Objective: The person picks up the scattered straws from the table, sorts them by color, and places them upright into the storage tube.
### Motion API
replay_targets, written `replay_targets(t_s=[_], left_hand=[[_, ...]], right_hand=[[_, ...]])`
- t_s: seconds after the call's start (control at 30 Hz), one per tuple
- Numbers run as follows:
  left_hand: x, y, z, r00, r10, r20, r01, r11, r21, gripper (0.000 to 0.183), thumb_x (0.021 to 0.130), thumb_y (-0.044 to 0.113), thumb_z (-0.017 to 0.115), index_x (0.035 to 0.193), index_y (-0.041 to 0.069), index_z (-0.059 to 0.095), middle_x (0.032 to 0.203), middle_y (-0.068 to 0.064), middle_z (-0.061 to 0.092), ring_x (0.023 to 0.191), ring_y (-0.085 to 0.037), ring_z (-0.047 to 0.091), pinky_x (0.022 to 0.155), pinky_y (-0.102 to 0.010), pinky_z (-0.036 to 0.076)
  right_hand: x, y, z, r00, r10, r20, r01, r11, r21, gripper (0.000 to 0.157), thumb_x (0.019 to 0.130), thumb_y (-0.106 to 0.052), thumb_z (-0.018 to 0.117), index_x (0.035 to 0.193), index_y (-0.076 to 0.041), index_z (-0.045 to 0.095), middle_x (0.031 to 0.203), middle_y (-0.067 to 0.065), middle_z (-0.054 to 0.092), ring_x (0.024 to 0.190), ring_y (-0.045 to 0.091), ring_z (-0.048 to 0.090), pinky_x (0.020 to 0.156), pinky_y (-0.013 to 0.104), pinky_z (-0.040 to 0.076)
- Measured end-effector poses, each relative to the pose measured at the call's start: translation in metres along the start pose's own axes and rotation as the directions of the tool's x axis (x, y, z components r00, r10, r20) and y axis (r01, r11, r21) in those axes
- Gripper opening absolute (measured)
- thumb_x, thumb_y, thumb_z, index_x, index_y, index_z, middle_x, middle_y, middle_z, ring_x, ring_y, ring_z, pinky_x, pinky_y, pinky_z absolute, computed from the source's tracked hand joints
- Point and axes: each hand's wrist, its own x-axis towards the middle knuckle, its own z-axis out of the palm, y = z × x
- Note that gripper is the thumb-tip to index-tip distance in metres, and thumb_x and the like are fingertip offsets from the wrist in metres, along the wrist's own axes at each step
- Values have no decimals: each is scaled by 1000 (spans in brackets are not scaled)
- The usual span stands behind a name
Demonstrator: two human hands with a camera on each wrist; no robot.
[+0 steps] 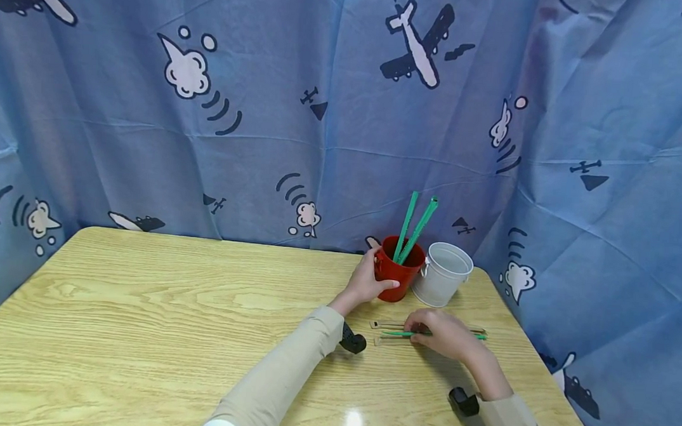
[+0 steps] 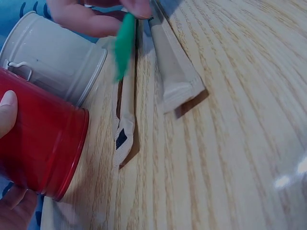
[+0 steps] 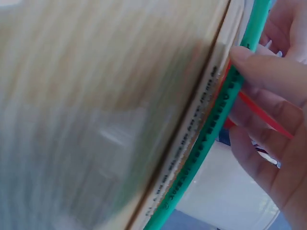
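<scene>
My left hand [image 1: 367, 279] holds a red bucket [image 1: 391, 290] by its side, thumb at the front. Two slim green sticks [image 1: 419, 230] lean upright inside that bucket. Over the table in front, my right hand [image 1: 441, 333] pinches another slim green stick [image 3: 211, 127] with dark print along it. In the left wrist view, the held green stick [image 2: 124, 48] is blurred and its end hangs free of the wood. Two long brown paper packets lie on either side below it: one with a black mark [image 2: 126, 96], one plain-ended [image 2: 175, 72].
A white bucket [image 1: 441, 278] stands against the red one on its right, near the table's back right corner. Behind the wooden table [image 1: 142, 312] hangs a blue curtain [image 1: 254, 107] printed with planes. Dark devices sit at both wrists.
</scene>
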Motion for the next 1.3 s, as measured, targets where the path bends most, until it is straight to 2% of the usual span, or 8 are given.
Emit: replay_targets(t_s=[0.2, 0.37, 0.47, 0.57, 0.77, 0.9, 1.1, 1.3], left_hand=[[0, 0, 0, 1000, -3, 0, 3, 1000, -2, 83, 84, 18, 75, 148, 2, 24, 145, -16, 41, 129, -30, 47, 105, -41, 44], [-1, 0, 0, 1000, 2, 5, -2, 1000, -4, 83, 84, 19, 74, 148, 2, 24, 145, -16, 41, 128, -30, 47, 104, -43, 44], [-1, 0, -1, 1000, 9, 4, -9, 1000, 0, 83, 84, 19, 74, 148, 2, 24, 144, -16, 42, 127, -30, 48, 104, -43, 45], [-1, 0, -1, 1000, 21, 4, -21, 1000, 0, 83, 84, 18, 74, 148, 1, 24, 144, -17, 42, 127, -31, 48, 103, -43, 45], [0, 0, -1, 1000, 23, 7, -23, 1000, 4, 83, 84, 16, 74, 148, 1, 23, 146, -17, 40, 130, -31, 46, 105, -43, 44], [1, 0, -1, 1000, 12, 14, -12, 1000, -5, 84, 84, 18, 74, 149, 2, 23, 147, -17, 39, 131, -31, 45, 106, -43, 43], [-1, 1, -2, 1000, -1, 7, 1, 1000, -20, 84, 84, 18, 74, 149, 2, 24, 146, -16, 40, 130, -31, 45, 104, -43, 45], [0, 1, -2, 1000, 2, 5, -2, 999, -34, 83, 83, 17, 75, 148, 2, 25, 145, -16, 41, 129, -30, 46, 104, -43, 45]], right_hand=[[0, 0, -6, 996, -23, -82, 24, 1000, 11, 15, 82, -6, 73, 92, -17, 68, 82, -10, 63, 72, 1, 55, 65, 23, 52], [0, -6, -14, 978, -52, -204, 51, 999, -10, 17, 81, -3, 73, 93, -15, 69, 87, -5, 68, 77, 8, 62, 69, 29, 56], [1, -9, -20, 950, -84, -302, 79, 996, -29, 20, 79, -1, 74, 93, -14, 69, 87, -4, 68, 75, 9, 63, 67, 28, 56], [2, -12, -26, 903, -135, -408, 124, 991, -54, 23, 77, 1, 76, 93, -13, 68, 86, -4, 67, 75, 9, 63, 66, 28, 56], [5, -16, -39, 798, -166, -580, 153, 986, -71, 26, 74, 2, 78, 93, -12, 67, 87, -2, 65, 76, 11, 62, 64, 31, 57], [9, -19, -50, 708, -143, -692, 136, 989, -66, 25, 75, 5, 76, 94, -8, 68, 86, 3, 65, 75, 14, 61, 65, 25, 54], [20, -28, -68, 519, -90, -850, 156, 988, -9, 22, 75, 9, 74, 94, 0, 68, 84, 12, 64, 77, 12, 59, 72, 6, 46], [33, -43, -91, 322, 26, -946, 218, 971, 101, 17, 80, 8, 70, 96, 8, 66, 86, 19, 63, 84, -6, 55, 77, 6, 46]])
